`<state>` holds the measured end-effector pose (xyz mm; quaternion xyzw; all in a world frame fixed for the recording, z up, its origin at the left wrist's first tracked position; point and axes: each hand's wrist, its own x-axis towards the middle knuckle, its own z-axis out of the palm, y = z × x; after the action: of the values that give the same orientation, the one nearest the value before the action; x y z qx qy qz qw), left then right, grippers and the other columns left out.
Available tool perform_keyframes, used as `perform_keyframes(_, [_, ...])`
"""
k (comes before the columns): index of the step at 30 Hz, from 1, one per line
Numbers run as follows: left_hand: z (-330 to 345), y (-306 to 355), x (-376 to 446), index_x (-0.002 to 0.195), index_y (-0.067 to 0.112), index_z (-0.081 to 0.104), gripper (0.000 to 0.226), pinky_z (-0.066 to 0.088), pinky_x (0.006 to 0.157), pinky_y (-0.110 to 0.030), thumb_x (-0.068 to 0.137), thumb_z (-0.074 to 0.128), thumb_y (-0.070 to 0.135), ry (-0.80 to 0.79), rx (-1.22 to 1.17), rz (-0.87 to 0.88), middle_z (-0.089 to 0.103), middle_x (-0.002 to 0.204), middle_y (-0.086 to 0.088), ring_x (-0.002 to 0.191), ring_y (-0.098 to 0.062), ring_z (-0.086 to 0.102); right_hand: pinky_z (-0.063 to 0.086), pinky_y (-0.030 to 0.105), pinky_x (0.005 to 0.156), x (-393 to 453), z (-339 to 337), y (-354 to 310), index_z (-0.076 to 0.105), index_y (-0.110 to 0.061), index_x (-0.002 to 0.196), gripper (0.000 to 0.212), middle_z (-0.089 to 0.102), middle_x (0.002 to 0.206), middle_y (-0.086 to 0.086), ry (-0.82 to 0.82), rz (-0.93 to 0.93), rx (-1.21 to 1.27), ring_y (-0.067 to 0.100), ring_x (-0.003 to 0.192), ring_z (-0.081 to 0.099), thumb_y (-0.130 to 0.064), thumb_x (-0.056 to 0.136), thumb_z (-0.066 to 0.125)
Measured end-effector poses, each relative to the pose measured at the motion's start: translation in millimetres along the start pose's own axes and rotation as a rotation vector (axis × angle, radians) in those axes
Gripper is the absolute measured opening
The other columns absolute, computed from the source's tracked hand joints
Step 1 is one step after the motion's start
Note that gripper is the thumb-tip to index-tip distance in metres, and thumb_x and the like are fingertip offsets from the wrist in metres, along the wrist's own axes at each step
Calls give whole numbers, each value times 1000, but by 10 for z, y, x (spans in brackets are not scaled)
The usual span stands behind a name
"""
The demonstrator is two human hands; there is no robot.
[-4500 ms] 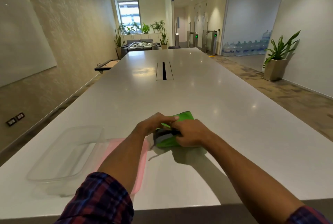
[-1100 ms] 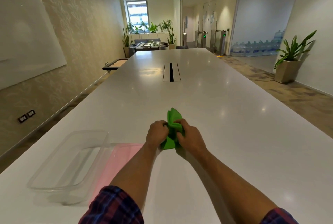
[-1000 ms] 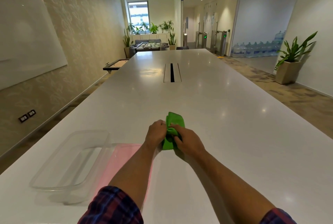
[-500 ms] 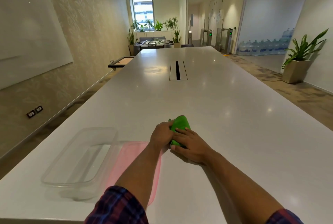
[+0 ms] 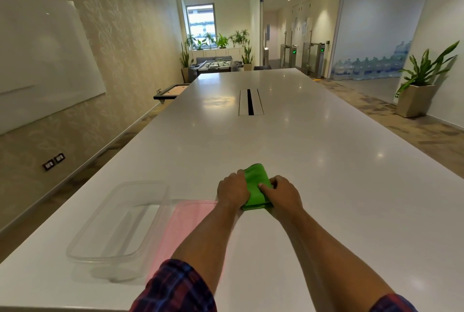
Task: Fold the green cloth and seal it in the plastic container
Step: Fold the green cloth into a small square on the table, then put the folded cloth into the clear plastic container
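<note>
Head view, near to far. Two plaid sleeves (image 5: 175, 289) enter at the bottom edge, the bare forearms reaching forward over the white surface (image 5: 326, 186). To the left lies the clear plastic container (image 5: 82, 244), open and upright, with a pink lid (image 5: 180, 221) flat on the surface just beside its right wall; the left forearm crosses above part of the lid. Beyond the lid, the folded green cloth (image 5: 254, 183) rests on the surface as a compact bundle, apart from the container. The left hand (image 5: 233, 189) is curled against the cloth's left edge, and the right hand (image 5: 282, 193) grips its right side, thumb pressed on top; both hands are clenched on the cloth. Farther along the surface, a slotted cable hatch (image 5: 250, 102) sits at mid-length. A whiteboard (image 5: 45, 60) hangs on the left wall; a potted plant (image 5: 419, 85) stands on the floor at right. At the far end, a foosball table (image 5: 216, 65) stands below a window (image 5: 201, 26).
</note>
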<state>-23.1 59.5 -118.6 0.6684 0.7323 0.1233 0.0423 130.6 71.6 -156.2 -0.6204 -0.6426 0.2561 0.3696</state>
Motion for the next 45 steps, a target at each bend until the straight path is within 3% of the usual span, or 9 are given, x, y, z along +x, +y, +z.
perform_keyframes(6, [-119,-16,-1,140,14,48,47,50,96,-43,103,37,39,-17,-314,44,63,130,-15,117,-34,60,45,32,62,114,-38,-258,51,-13,85,17,58,81,4,-113,128,429,18,73,56,-20,86,67])
perform_keyframes(12, [-513,-35,15,147,10,31,72,43,89,-37,97,40,61,-77,-617,-199,53,142,-20,124,-37,56,49,34,61,80,17,-563,52,-12,91,18,61,88,16,-143,211,860,27,75,61,-3,86,67])
perform_keyframes(17, [-926,-239,28,144,1,31,75,45,94,-39,94,56,51,-72,-657,-320,49,144,-22,127,-37,54,58,50,78,20,43,-847,45,-18,128,63,69,111,18,-284,149,1003,35,92,71,-8,73,75])
perform_keyframes(19, [-1090,-366,5,145,1,35,72,46,97,-41,94,61,44,-46,-638,-317,48,144,-21,127,-37,53,62,49,76,-2,59,-974,42,-25,134,78,69,115,11,-328,125,968,33,96,73,-28,69,84])
perform_keyframes(22, [-1316,-592,-59,136,0,50,60,51,93,-42,92,67,37,-24,-596,-312,58,134,-21,116,-36,60,61,37,62,-15,138,-1223,58,-18,121,50,71,110,6,-385,106,855,26,85,74,-55,89,68])
perform_keyframes(26, [-1556,-952,-215,129,-2,57,55,53,91,-42,89,72,33,-26,-548,-380,64,126,-22,110,-36,64,60,36,61,-86,302,-1606,66,-15,106,24,71,104,11,-444,55,754,24,70,69,-34,103,53])
perform_keyframes(32, [-1799,-1630,-523,125,-3,58,62,48,85,-38,85,76,40,-30,-352,-563,64,127,-20,112,-35,64,63,37,62,-411,665,-2079,45,-11,129,32,66,98,19,-577,-92,570,27,66,68,-12,99,56])
perform_keyframes(37, [-1837,-2076,-745,125,-5,59,58,53,96,-42,84,79,32,-64,-346,-618,65,124,-21,111,-35,65,63,37,62,-629,951,-2309,43,-10,116,27,68,92,19,-574,-275,437,27,62,70,-13,98,63])
perform_keyframes(45, [-1579,-2243,-991,116,0,66,38,59,87,-41,82,74,13,-165,-106,-580,69,115,-20,102,-34,69,49,36,69,-800,1344,-2521,65,-4,104,16,70,104,16,-531,-655,-332,31,93,67,-10,89,62])
